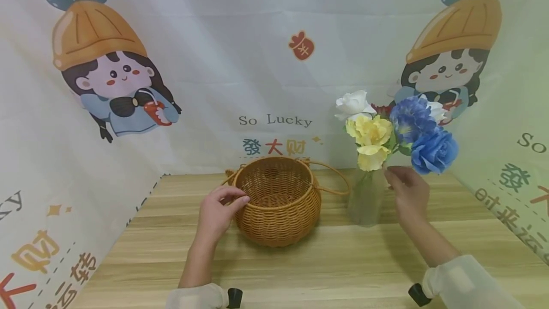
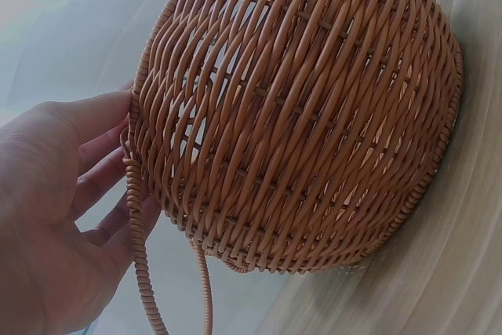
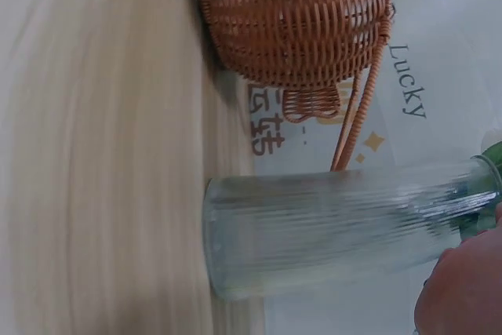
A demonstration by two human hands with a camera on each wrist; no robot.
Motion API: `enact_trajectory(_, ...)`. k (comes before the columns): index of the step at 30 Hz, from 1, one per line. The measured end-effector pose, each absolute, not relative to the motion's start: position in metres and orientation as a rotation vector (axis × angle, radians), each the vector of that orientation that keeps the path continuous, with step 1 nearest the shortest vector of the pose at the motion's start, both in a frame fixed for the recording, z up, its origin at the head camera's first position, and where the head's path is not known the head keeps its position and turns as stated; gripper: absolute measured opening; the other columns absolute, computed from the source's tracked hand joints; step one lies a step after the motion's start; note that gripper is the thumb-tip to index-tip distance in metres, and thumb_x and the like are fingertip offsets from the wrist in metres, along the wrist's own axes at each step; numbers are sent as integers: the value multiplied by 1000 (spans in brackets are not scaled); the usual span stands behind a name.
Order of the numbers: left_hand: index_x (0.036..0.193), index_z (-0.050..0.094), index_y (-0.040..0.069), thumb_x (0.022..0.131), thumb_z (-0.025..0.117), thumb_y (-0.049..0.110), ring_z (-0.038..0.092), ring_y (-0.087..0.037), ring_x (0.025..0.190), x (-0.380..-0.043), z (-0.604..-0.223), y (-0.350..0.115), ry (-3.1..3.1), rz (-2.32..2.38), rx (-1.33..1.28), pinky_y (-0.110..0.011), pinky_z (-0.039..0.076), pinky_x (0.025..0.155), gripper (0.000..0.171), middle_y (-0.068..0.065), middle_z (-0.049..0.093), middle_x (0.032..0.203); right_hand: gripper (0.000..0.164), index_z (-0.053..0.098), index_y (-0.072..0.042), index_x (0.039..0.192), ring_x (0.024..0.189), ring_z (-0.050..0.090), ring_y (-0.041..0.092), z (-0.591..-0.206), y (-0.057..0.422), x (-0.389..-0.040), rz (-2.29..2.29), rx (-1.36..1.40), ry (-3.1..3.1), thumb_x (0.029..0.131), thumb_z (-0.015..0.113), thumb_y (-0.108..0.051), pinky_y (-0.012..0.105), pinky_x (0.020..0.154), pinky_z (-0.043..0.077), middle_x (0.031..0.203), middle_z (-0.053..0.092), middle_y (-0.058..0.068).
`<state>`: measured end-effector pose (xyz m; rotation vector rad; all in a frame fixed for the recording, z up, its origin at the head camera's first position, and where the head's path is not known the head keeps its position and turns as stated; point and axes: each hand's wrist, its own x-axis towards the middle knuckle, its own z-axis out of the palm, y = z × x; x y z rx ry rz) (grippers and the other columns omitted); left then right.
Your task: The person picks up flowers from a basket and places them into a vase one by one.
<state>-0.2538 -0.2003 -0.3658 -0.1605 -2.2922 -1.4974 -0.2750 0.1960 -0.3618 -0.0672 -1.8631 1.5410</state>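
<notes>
A round brown wicker basket stands upright on the table, its open top facing up. My left hand holds its left rim, thumb at the edge; in the left wrist view the fingers lie beside the handle's base, tips partly hidden. To the right, a ribbed clear glass vase holds yellow flowers, white flowers and blue flowers. With curled fingers, my right hand grips the vase at its mouth; the right wrist view shows only part of that hand.
The basket's thin loop handle hangs out to the right, close to the vase. Under everything lies a light wood-grain table. A printed white cloth hangs behind and along both sides. A dark red flower sits behind the others.
</notes>
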Motion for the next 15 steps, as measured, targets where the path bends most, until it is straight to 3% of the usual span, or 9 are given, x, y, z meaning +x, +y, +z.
enact_trajectory(5,93,73,6,82,80,17,60,-23,106,-255,-365,-202,-2277,-1516,-176,-39,49,96,17,-8,65,103,20,68,3,103,64,58,3,-367,202,-269,1520,-53,-1910,89,71,-13,15,58,44,74,62,-23)
enact_trajectory(12,96,73,4,83,79,17,60,-23,106,-258,-364,-210,-2253,-1508,-225,-38,48,97,19,-10,64,103,22,66,6,108,72,60,-4,-365,206,-262,1444,163,-1979,90,70,-6,12,65,50,84,62,-22)
enact_trajectory(15,103,71,0,85,77,17,59,-23,110,-259,-363,-217,-2257,-1561,-270,-36,48,97,25,-12,65,109,24,67,5,111,75,60,-6,-365,209,-261,1377,237,-2028,90,69,-6,11,68,49,90,67,-12)
